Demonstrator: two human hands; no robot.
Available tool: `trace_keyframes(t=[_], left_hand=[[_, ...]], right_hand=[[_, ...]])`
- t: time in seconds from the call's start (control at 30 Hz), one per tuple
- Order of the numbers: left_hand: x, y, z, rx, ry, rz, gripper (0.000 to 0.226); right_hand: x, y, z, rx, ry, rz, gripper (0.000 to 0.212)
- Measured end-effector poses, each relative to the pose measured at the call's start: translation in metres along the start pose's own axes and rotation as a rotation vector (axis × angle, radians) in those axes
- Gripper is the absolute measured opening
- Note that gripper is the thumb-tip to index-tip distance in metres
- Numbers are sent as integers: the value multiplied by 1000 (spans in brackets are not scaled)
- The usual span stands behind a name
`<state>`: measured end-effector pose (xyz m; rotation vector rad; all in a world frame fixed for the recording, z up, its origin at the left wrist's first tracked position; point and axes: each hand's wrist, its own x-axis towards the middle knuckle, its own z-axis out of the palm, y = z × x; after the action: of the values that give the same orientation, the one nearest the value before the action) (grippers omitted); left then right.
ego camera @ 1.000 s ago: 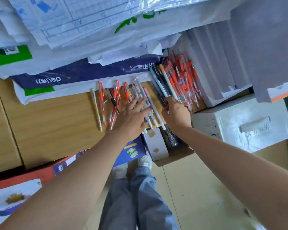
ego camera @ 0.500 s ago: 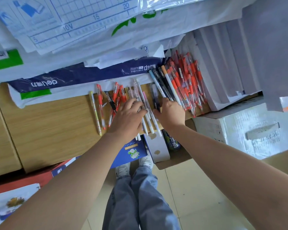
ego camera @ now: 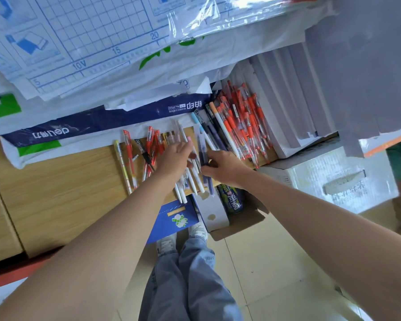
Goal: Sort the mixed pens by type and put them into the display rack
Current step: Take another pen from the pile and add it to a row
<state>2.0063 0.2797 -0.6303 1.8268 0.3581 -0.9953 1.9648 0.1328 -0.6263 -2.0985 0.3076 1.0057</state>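
Head cam had both grips down on the wooden surface (ego camera: 67,193). Right grip (ego camera: 226,167) was pinched on a dark blue pen (ego camera: 203,147), thumb across its barrel, pen lying lengthwise away from the body, just beside the white pens (ego camera: 198,181). Left grip (ego camera: 173,158) rested on those, couldn't tell if it held 1. Red pen pile (ego camera: 245,121) sat further right, so the right grip was nearer, imo.

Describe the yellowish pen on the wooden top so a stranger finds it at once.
Start at the wooden top, just in front of the navy paper pack. Loose pens lie side by side there; the yellowish pen is the leftmost. Its neighbour has a red cap; this one is pale yellow.
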Motion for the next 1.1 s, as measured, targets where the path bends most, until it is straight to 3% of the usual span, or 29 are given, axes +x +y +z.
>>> trace_keyframes(t=[0.13, 0.37, 0.6, 0.67, 0.8, 0.83, 0.93, 1.1], left_hand=[[2, 5, 1, -233, -26, -38, 21], [-4, 2, -3, -137, -55, 95, 15], [-9, -7, -5, -133, -131, 72, 18], [-9, -8, -7, -140, -129, 53, 20], [-7, -7, -10, -115, -50, 42, 27], [-7, -9, -11, -117, -42, 37, 27], [-9, -13, -14, -157, -36, 21, 26], [-5, -18, -21, -152, -32, -3, 27]], right_hand=[[-12, -5, -4, 58, -162, -11, 11], [-13, -1, -5, 303, -169, 24, 29], [-16, -6, -5, 88, -185, -16, 33], [-16, -2, -3, 83, -108, -9, 31], [-8, 14, 0, -169, 519, 43, 27], [-7, 15, -1, -231, 596, 91, 26], [-2, 16, 1, -431, 548, 147, 25], [17, 14, 14, -516, 535, 202, 23]])
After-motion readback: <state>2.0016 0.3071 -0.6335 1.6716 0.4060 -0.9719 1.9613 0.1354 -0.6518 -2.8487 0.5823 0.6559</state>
